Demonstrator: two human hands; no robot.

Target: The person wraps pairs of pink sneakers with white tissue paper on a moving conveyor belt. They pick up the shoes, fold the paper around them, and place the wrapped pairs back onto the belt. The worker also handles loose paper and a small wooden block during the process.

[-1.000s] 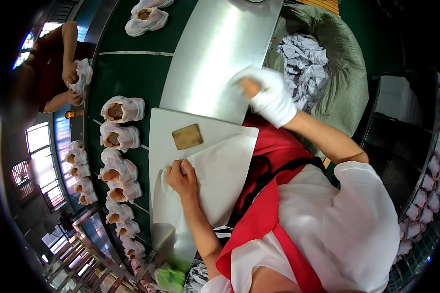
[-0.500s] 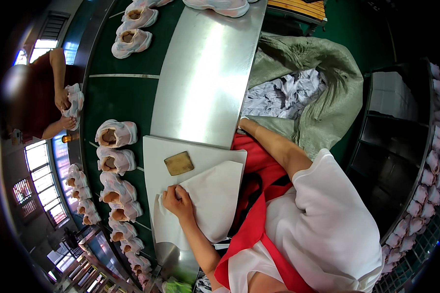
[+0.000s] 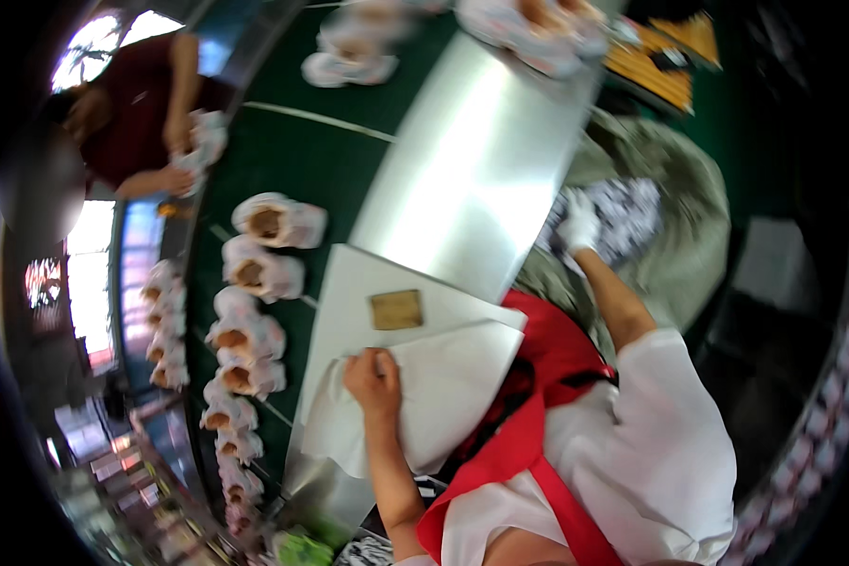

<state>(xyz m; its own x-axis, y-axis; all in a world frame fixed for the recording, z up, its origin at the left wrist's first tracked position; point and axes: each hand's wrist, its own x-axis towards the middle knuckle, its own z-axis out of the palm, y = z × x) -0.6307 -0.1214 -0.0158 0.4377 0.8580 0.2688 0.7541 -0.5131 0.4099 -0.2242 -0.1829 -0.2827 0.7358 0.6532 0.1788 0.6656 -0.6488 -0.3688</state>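
My left hand [image 3: 374, 379] is closed, with its fingers curled and pressed at the upper edge of a thin white sheet [image 3: 443, 387]. That sheet lies creased over a pale board [image 3: 349, 283] on the bench. Just above the hand sits a small flat brownish block [image 3: 396, 309]. My right hand [image 3: 580, 224], in a white glove, reaches down into a large green woven sack [image 3: 693, 208]. It is on crumpled white and grey paper [image 3: 627, 212] inside; blur hides how its fingers lie.
A shiny metal bench top [image 3: 472, 160] runs up from the board. Left of it, a green conveyor belt [image 3: 349, 170] carries rows of pale shoes [image 3: 264, 269]. A co-worker [image 3: 141, 123] handles a shoe across the belt. More shoes [image 3: 533, 28] stand at the bench's far end.
My right hand has moved from beside the bench edge into the sack, onto the crumpled paper. The view has turned and shifted. My left hand stays at the sheet.
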